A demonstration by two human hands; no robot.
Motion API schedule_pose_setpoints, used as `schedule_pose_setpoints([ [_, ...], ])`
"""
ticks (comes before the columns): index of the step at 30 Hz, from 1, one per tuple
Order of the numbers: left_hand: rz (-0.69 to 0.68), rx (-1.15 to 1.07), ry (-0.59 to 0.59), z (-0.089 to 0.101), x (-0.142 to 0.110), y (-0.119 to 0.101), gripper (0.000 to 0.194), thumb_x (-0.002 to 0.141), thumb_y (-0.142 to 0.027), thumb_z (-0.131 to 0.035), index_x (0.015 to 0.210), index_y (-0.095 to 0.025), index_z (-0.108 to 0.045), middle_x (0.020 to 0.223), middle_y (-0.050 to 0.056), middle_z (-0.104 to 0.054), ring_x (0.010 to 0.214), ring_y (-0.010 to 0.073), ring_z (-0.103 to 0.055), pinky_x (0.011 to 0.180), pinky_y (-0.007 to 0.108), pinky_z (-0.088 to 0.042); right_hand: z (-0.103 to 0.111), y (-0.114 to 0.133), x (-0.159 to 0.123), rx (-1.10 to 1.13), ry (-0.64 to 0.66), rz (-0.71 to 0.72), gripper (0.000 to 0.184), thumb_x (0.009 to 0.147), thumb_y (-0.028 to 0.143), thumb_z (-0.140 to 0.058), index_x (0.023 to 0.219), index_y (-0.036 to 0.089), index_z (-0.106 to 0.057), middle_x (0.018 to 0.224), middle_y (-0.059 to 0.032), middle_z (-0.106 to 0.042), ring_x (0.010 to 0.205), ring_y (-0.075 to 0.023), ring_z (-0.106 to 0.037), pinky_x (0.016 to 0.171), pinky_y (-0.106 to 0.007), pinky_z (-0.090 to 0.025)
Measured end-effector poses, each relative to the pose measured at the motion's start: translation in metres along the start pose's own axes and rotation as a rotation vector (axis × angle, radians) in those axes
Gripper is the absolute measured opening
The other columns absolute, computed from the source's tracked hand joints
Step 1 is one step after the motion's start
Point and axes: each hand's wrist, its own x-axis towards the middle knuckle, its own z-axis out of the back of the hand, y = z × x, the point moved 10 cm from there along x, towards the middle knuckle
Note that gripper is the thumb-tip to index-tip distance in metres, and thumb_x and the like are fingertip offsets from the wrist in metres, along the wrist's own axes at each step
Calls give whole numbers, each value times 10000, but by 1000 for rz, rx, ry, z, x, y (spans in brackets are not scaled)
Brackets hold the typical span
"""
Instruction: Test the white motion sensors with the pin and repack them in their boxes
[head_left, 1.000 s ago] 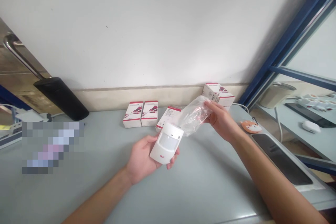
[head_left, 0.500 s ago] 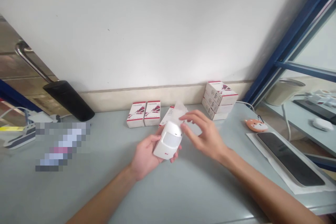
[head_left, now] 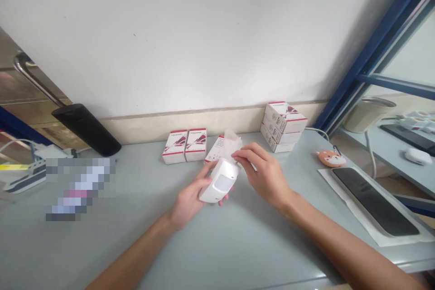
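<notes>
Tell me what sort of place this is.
Probably an indoor work desk, perhaps in an office or small workshop: a grey desktop, a stack of red-and-white boxes against the wall, and a blue frame alongside.

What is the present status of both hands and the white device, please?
Left hand holding white device, tilted. Right hand at its upper end, grip unclear. Translucent plastic bag just behind, partly covering a carton from view.
</notes>
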Motion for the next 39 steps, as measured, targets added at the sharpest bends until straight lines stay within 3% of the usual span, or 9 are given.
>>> schedule_pose_setpoints([
  [5,-2,77,-19,6,0,5,556,1006,-417,-513,1527,-234,-442,1059,107,-706,906,269,-653,834,405,-478,8,5,-2,44,-74,-4,171,1055,196,-538,1145,274,-659,947,-28,-690,745,-160,-620,683,-299,-497],
  [11,36,173,-119,18,-1,18,579,1036,-465,-540,1564,-278,-392,1056,82,-710,960,255,-665,886,394,-488,1,21,-11,118,-65,113,239,1050,136,-523,1209,293,-608,988,-38,-675,825,-164,-645,715,-290,-522],
  [19,-41,-189,-118,5,3,1,339,1065,-382,-465,1361,-230,-527,966,57,-680,833,231,-670,745,372,-521,-29,24,-23,146,128,175,278,1029,130,-496,1221,291,-620,1020,-59,-688,828,-185,-662,703,-315,-540],
  [24,-110,-142,-167,7,1,-8,313,1058,-483,-506,1194,-212,-581,1017,68,-697,812,219,-673,699,358,-546,-26,26,-20,446,115,17,125,1059,231,-522,1081,281,-634,891,-19,-689,787,-171,-658,765,-333,-553],
  [26,-112,-90,-194,10,0,-8,315,1030,-493,-566,1179,-216,-563,1021,70,-707,776,218,-684,657,344,-540,-19,9,-21,532,-14,-184,52,1053,309,-560,1053,278,-601,936,-17,-680,826,-167,-665,793,-334,-560],
  [28,-114,-53,-209,11,0,-5,309,1011,-480,-604,1179,-229,-536,1017,62,-711,750,221,-695,654,353,-544,-23,-13,-26,598,-66,-405,182,1021,413,-622,1134,285,-558,1029,-26,-670,880,-173,-674,806,-337,-574],
  [30,-125,-30,-214,14,0,-2,314,1011,-477,-605,1204,-241,-530,1079,70,-714,828,239,-714,720,379,-560,-46,-22,-27,702,133,-523,362,993,507,-646,1251,280,-534,1107,-48,-680,909,-188,-686,822,-356,-588],
  [33,-157,105,-230,20,2,1,340,1015,-465,-618,1270,-241,-589,1251,96,-691,1080,267,-677,891,381,-532,-63,-18,-23,787,483,-474,427,979,561,-646,1255,237,-618,1192,-80,-713,1023,-227,-696,914,-386,-574],
  [39,-288,481,-213,15,0,-14,427,963,-396,-711,1357,-238,-666,1416,113,-630,1343,326,-532,1147,408,-390,-38,-34,-11,500,655,-356,425,840,486,-824,1167,237,-716,1074,-45,-764,975,-249,-685,871,-379,-560],
])
